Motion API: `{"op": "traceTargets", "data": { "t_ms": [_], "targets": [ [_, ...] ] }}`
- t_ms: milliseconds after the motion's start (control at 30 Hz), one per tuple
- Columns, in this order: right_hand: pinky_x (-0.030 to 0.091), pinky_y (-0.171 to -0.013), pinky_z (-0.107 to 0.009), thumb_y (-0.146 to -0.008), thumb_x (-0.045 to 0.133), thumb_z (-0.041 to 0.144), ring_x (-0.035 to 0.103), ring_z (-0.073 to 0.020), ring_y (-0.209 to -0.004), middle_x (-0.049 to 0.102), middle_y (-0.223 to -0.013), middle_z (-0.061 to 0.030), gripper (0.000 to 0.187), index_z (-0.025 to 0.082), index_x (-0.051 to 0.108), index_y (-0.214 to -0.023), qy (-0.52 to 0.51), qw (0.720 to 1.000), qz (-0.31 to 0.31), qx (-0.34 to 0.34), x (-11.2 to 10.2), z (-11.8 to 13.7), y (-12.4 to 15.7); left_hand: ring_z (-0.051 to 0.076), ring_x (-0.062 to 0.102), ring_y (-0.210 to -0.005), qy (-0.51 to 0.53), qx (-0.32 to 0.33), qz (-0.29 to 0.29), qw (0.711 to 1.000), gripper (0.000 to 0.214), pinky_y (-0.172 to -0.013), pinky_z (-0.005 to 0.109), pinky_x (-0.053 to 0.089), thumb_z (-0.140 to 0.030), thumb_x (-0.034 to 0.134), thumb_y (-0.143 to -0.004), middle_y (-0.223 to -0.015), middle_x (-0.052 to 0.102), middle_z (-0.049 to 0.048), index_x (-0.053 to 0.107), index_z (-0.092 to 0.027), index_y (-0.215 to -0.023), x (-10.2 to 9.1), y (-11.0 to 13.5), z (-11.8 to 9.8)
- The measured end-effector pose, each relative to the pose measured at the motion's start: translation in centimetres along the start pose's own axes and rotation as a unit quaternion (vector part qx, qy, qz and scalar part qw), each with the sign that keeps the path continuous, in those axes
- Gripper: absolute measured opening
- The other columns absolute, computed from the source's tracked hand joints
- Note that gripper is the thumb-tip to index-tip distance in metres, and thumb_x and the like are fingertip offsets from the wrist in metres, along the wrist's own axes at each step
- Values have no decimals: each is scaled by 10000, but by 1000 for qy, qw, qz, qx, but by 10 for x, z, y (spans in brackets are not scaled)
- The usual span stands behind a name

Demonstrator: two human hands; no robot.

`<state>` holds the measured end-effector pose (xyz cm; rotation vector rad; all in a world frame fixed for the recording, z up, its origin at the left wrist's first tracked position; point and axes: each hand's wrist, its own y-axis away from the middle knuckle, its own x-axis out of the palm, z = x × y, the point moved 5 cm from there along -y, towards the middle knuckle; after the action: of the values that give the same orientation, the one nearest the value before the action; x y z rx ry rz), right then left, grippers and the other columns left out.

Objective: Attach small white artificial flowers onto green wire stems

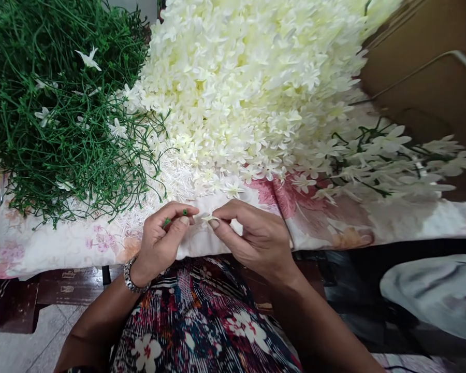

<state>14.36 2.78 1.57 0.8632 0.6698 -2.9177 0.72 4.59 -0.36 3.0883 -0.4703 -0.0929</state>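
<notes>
My left hand [161, 235], with a metal watch on its wrist, is closed around a green plastic stem [166, 221]; only small green bits show between its fingers. Thumb and forefinger of my right hand [258, 241] pinch a small white artificial flower [207, 217], its petals towards the left fingertips. The two hands nearly meet above the table's front edge. Beyond them rises a big heap of cream-white artificial flowers [248, 88]. To the left lies a tangled pile of green plastic stems [62, 119], with a few white blossoms in it.
A floral cloth [73, 248] covers the table. Thin white pieces [174, 176] are strewn beside the green pile. At the right, flowers on green stems [388, 160] lie bunched before a brown cardboard box [423, 67]. A whitish rounded object [435, 295] is at the lower right.
</notes>
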Motion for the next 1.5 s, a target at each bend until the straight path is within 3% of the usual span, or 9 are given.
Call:
{"op": "traceTargets", "data": {
  "t_ms": [167,367,767,1500],
  "targets": [
    [389,-549,-220,-723,528,78,489,-82,-604,533,-640,2,108,172,529,-776,-42,998,28,-25,-10,8,-5,92,517,-638,-121,90,28,988,163,-591,223,402,-143,451,-805,-674,550,14,610,-147,-843,1,2,-10],
    [408,-586,-233,-748,500,97,493,-102,-642,550,-653,-25,76,148,540,-788,53,986,111,-110,-15,19,-12,94,467,-611,-179,177,53,966,190,-552,227,372,-64,449,-767,-665,508,7,581,-145,-876,7,6,-17],
    [407,-600,-270,-780,453,127,477,-132,-631,532,-634,-32,134,138,558,-698,200,950,170,-171,-5,24,-12,89,360,-547,-307,188,86,929,158,-495,235,288,-34,404,-719,-576,379,-19,510,-139,-667,9,6,-14],
    [386,-559,-246,-775,388,91,433,-126,-612,487,-616,-40,139,131,506,-712,145,963,161,-162,12,6,-5,91,345,-505,-324,190,80,923,161,-462,236,267,-20,376,-633,-536,342,-25,441,-158,-580,14,2,-1]
  ]
}}
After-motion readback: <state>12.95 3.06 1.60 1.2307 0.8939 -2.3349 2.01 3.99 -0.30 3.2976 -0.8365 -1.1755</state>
